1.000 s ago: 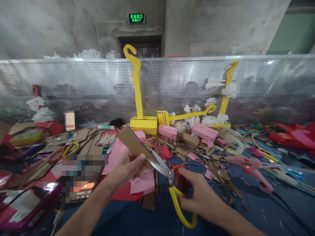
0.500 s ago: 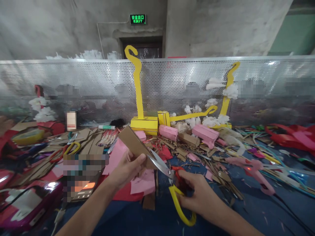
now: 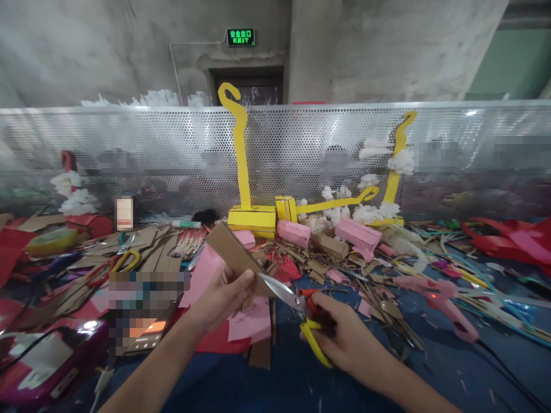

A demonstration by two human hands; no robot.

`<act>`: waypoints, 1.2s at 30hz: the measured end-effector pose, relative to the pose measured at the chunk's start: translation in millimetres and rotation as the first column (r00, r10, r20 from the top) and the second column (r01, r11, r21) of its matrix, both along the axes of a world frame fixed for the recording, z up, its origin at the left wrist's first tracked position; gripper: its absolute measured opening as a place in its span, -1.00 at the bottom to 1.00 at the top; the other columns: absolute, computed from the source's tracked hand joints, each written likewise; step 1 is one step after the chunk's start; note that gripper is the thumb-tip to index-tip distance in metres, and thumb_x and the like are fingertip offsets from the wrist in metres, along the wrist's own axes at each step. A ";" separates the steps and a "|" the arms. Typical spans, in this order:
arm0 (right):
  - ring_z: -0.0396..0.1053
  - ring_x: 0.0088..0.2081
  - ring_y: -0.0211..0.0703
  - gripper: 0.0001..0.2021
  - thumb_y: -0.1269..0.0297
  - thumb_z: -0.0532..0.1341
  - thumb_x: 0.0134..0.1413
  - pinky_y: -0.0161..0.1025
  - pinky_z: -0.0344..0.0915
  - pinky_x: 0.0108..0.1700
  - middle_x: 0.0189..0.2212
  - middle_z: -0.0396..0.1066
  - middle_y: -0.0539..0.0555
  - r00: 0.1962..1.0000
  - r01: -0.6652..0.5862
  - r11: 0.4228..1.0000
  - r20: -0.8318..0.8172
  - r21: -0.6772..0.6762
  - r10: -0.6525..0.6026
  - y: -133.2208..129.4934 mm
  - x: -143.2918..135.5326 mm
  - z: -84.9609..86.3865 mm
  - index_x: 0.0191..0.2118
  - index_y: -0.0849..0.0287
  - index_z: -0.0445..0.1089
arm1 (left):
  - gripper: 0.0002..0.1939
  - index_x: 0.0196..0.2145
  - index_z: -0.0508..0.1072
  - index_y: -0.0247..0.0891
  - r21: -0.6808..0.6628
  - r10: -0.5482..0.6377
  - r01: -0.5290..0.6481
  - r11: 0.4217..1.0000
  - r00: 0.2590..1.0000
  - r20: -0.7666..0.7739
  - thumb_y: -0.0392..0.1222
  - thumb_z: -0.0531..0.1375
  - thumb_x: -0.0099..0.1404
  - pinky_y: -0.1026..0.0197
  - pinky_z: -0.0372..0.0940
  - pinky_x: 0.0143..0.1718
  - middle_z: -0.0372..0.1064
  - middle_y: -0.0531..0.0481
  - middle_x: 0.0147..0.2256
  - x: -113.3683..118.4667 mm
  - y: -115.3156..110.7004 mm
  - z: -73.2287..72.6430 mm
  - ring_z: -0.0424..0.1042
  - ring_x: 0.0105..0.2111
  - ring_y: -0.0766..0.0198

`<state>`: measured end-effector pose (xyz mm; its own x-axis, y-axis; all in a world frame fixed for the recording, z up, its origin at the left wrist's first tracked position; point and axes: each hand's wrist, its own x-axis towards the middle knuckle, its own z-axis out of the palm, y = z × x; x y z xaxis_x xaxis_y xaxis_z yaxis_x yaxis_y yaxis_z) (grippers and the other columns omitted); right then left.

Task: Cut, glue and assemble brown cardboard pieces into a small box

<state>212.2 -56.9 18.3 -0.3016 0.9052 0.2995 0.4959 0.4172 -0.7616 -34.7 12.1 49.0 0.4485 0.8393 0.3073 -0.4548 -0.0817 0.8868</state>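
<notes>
My left hand (image 3: 230, 295) grips a strip of brown cardboard (image 3: 232, 249), which tilts up toward the left. In my right hand (image 3: 333, 330) are scissors (image 3: 282, 291) with one red and one yellow handle. Their blades are closed together at the lower right end of the cardboard, beside my left fingers. Pink paper (image 3: 249, 321) and red paper (image 3: 224, 337) lie under my left hand. Beyond the cardboard stands a yellow box with a tall hooked strip (image 3: 241, 160).
Pink boxes (image 3: 294, 233) and cardboard scraps lie behind my hands. A pink glue gun (image 3: 447, 298) with a black cord is at the right. At the left are a purple power strip (image 3: 81, 350) and more scissors (image 3: 125, 261). A perforated metal screen (image 3: 284, 137) runs behind.
The scissors have closed at the cardboard, and their yellow handle has swung up toward the red one. The cardboard stays almost in place in my left hand.
</notes>
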 end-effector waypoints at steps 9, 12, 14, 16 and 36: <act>0.20 -0.33 -0.19 -0.80 0.33 0.32 0.04 -0.29 0.18 -0.30 -0.33 0.31 -0.04 0.998 0.008 1.000 0.063 0.008 -0.009 -6.8 -2.6 10.0 -0.24 0.12 0.29 | -0.70 -0.18 0.55 -0.29 0.006 0.056 -0.056 0.998 0.998 -0.039 -0.07 0.41 0.20 0.30 0.38 -0.49 0.55 -0.09 -0.36 -7.3 3.7 -3.2 0.52 -0.44 0.25; 0.16 -0.36 -0.21 -0.86 0.35 0.28 0.06 -0.29 0.11 -0.36 -0.37 0.29 -0.05 0.995 -0.040 0.997 0.091 0.060 0.034 -7.0 -3.0 12.0 -0.32 0.13 0.27 | -0.66 -0.20 0.53 -0.30 0.002 0.045 -0.045 0.999 0.995 -0.090 -0.01 0.41 0.19 0.37 0.19 -0.69 0.50 -0.03 -0.46 -9.7 4.3 -5.2 0.35 -0.65 0.40; 0.14 -0.39 -0.23 -0.83 0.33 0.29 0.06 -0.30 0.07 -0.39 -0.41 0.26 -0.07 0.994 -0.048 0.997 0.099 0.058 0.043 -7.4 -2.5 11.6 -0.36 0.13 0.24 | -0.65 -0.20 0.52 -0.30 0.004 0.023 -0.023 1.000 0.995 -0.094 0.00 0.41 0.19 0.40 0.08 -0.74 0.48 0.00 -0.48 -9.9 3.9 -5.1 0.26 -0.71 0.46; 0.11 -0.42 -0.26 -0.80 0.31 0.30 0.07 -0.30 0.03 -0.42 -0.46 0.21 -0.10 0.994 -0.060 0.998 0.093 0.019 0.058 -7.7 -1.5 10.9 -0.39 0.13 0.22 | -0.65 -0.19 0.52 -0.29 0.003 0.013 -0.013 1.000 0.996 -0.091 0.01 0.40 0.20 0.41 0.04 -0.75 0.46 0.01 -0.49 -9.5 3.6 -4.9 0.24 -0.72 0.47; 0.12 -0.41 -0.24 -0.84 0.35 0.25 0.14 -0.32 0.09 -0.39 -0.42 0.23 -0.09 0.999 0.007 1.000 0.044 0.025 -0.008 -2.5 -0.7 0.5 -0.34 0.11 0.20 | -0.74 -0.24 0.50 -0.29 -0.006 -0.025 0.024 1.000 1.000 -0.014 -0.07 0.40 0.23 0.39 0.16 -0.68 0.47 0.00 -0.44 -5.6 2.3 -2.4 0.28 -0.66 0.46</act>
